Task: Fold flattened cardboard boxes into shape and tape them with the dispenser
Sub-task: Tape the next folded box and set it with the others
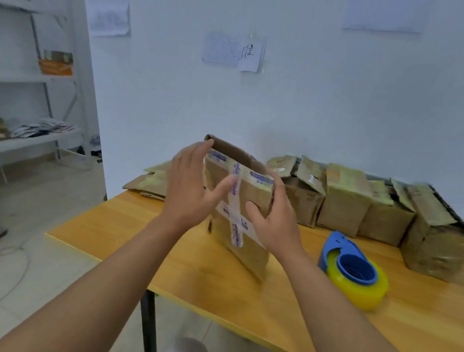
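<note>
Both hands (191,187) (275,214) around upright cardboard box (251,198).

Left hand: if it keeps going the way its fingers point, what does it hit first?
Likely the cardboard box itself: the left hand has its fingers aimed up and right onto the taped face, seemingly already touching it.
</note>
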`<state>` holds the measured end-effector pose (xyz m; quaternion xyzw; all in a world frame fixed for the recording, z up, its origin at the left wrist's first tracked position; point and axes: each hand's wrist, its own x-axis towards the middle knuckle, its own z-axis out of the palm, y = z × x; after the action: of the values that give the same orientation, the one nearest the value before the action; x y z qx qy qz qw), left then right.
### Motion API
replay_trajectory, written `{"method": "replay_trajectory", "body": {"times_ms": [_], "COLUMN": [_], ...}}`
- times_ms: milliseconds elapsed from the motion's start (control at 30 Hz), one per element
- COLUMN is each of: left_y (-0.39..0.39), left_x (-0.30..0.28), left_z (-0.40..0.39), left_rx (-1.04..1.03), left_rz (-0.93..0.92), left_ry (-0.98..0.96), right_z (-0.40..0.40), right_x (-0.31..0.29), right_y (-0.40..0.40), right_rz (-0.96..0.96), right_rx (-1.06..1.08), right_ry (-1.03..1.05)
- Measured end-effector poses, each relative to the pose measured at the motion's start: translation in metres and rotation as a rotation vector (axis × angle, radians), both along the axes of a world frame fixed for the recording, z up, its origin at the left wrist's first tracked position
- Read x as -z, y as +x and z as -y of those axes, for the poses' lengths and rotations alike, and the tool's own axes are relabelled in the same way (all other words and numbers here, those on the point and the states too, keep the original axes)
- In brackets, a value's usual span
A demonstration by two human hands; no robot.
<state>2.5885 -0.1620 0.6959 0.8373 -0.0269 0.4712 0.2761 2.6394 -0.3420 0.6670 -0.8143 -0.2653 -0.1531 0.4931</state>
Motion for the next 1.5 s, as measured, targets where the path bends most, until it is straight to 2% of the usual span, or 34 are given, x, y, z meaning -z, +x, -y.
{"method": "replay_trajectory", "body": {"times_ms": [100, 400, 533, 600, 700, 900, 1067, 1267, 1500], "left_y": [0.017, 0.071, 0.103, 0.114, 0.12, 0.101, 0.081, 0.054, 0.038], "left_x": [0.005, -0.005, -0.01, -0.008, -0.004, -0.001, 0.003, 0.006, 0.03], "left_z": [-0.018, -0.017, -0.018, -0.02, -0.018, -0.008, -0.008, 0.006, 0.019], "left_rx": [-0.081, 0.213, 0.304, 0.326, 0.364, 0.432, 0.405, 0.413, 0.416], "left_rz": [-0.137, -0.402, -0.453, -0.479, -0.515, -0.474, -0.422, -0.291, -0.237], "left_ry": [-0.316, -0.354, -0.65, -0.716, -0.702, -0.644, -0.636, -0.62, -0.657], "right_z": [0.014, 0.027, 0.029, 0.028, 0.024, 0.025, 0.037, 0.051, 0.059], "right_x": [0.001, 0.01, 0.013, 0.015, 0.016, 0.013, 0.007, 0.01, 0.014], "right_y": [0.001, 0.018, 0.025, 0.028, 0.035, 0.042, 0.04, 0.05, 0.039], "right_rz": [-0.029, 0.043, 0.066, 0.064, 0.033, -0.01, -0.001, -0.054, -0.094], "right_rx": [0.027, 0.072, 0.053, 0.047, 0.042, 0.02, 0.095, 0.228, 0.138], "right_ry": [0.03, 0.0, -0.02, -0.005, 0.039, 0.117, 0.17, 0.109, 0.189]}}
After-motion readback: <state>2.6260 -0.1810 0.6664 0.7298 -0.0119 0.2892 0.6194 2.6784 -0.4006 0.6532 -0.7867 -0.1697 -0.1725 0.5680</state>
